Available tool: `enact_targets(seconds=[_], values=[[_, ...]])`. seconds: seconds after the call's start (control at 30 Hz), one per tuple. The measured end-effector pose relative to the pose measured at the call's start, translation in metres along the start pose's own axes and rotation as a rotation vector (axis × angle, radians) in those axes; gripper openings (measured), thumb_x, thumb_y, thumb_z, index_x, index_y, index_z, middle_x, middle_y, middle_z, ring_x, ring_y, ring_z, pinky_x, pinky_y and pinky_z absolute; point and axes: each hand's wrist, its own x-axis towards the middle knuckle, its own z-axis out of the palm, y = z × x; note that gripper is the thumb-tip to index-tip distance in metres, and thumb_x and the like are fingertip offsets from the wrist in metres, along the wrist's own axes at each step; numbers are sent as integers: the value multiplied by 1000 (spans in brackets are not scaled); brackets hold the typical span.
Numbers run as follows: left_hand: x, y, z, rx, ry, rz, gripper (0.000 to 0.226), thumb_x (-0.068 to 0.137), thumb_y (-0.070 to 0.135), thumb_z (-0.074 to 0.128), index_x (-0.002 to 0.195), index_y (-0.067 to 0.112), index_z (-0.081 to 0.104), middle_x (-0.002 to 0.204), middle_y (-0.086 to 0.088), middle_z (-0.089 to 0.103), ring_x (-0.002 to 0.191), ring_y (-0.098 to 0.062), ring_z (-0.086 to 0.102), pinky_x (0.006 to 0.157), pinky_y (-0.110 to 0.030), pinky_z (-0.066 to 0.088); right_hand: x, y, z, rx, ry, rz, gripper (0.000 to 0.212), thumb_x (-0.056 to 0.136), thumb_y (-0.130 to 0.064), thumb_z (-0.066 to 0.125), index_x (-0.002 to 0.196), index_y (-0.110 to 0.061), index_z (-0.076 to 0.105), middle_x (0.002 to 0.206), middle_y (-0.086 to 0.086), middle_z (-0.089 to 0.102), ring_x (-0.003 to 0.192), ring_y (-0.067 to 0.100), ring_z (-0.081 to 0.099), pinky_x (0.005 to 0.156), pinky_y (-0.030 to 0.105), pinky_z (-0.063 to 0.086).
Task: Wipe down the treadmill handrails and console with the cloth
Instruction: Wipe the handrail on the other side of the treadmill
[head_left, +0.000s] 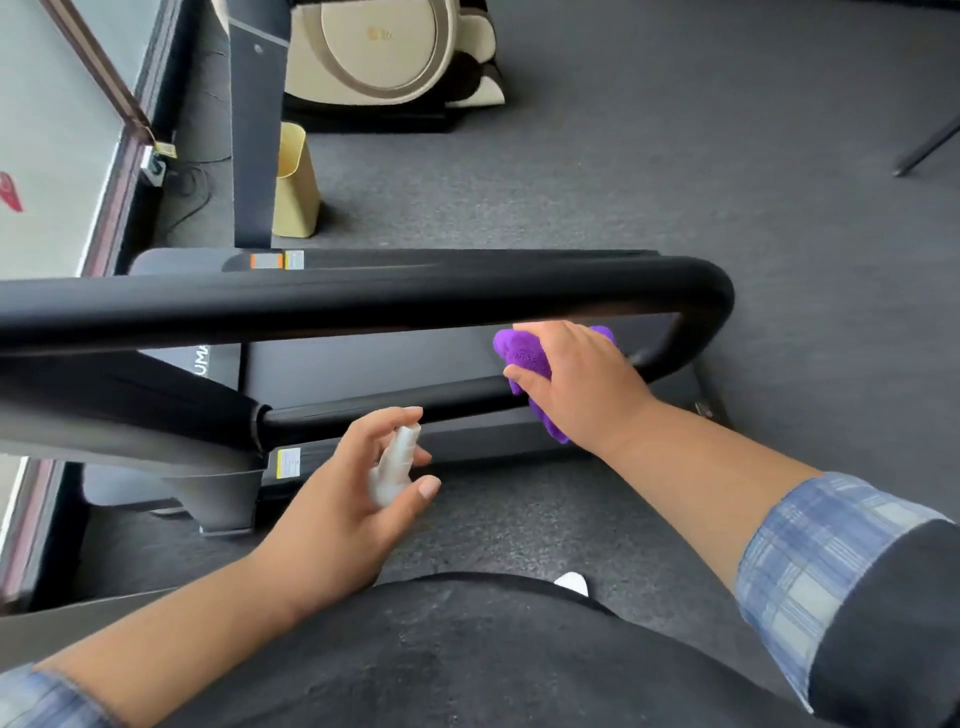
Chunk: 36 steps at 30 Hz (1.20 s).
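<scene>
A black padded handrail loops across the view: its far bar (363, 299) runs left to right, bends at the right end, and returns as the near bar (374, 408). My right hand (576, 379) presses a purple cloth (522, 356) onto the near bar close to the bend. My left hand (343, 493) holds a small white spray bottle (395, 462) just below the near bar, nozzle up. The treadmill belt (363, 364) lies under the rails. The console is out of view.
A yellow bin (296, 182) stands on the grey carpet beside a dark upright post (254, 156). A cream exercise machine (384, 52) sits at the back. A window ledge with a power strip (153, 169) runs along the left. A white shoe tip (571, 582) shows below.
</scene>
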Motion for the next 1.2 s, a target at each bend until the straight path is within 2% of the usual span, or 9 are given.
enact_targets(seconds=[0.17,0.37,0.47,0.57,0.63,0.77,0.93,1.03,1.2], values=[[-8,-10,-13,27,8,-9,50,83,50,63,122,64,34,104,23,62,103,-3,62,83,-21,47,2,-56,28,3,-70,-170,48,95,-44,61,131,-13,58,122,6,69,114,29,61,104,39,38],[-25,-17,-31,46,61,-49,50,83,51,62,120,67,32,110,26,57,106,-3,59,82,-10,43,13,-110,50,26,-196,-272,48,102,-46,44,141,-19,48,128,4,65,124,26,53,111,35,27],[-32,-21,-36,25,92,-59,51,81,49,62,122,62,34,110,26,57,108,-4,59,84,-12,44,22,-132,62,-75,-253,-369,57,99,-45,34,149,-18,37,144,3,54,136,22,44,117,38,24],[-33,-20,-37,27,96,-51,50,84,50,64,123,61,34,110,28,57,109,-3,59,87,-19,46,32,-140,69,-161,-320,-400,66,99,-46,40,156,-18,23,158,4,36,148,22,27,121,41,17],[-34,-18,-39,21,101,-39,51,86,47,66,121,64,33,110,30,57,110,-1,58,87,-18,47,34,-132,65,-216,-327,-396,76,93,-59,46,156,-23,25,161,4,31,149,25,25,120,43,20],[-40,-21,-44,20,131,-37,52,84,49,63,123,65,33,108,26,58,103,-2,60,84,-14,45,26,-90,49,-306,-310,-288,91,76,-83,51,152,-38,28,158,1,33,147,28,27,114,50,32],[-51,-31,-52,16,171,-61,51,81,58,58,124,63,32,106,25,58,100,-3,60,81,-11,43,28,-97,59,-405,-252,-374,91,73,-82,57,146,-33,33,132,-7,56,122,23,49,95,44,48],[-55,-34,-56,27,163,-69,51,82,56,58,125,63,32,106,26,57,102,-4,61,84,-15,46,36,-119,73,-452,-239,-429,90,77,-81,53,146,-29,31,128,-6,60,114,24,55,89,42,48],[-68,-42,-61,22,179,-101,50,82,51,59,122,65,33,109,30,55,107,-3,60,85,-9,42,46,-168,97,-459,-248,-508,83,86,-71,52,148,-20,29,127,3,60,114,29,57,86,42,44]])
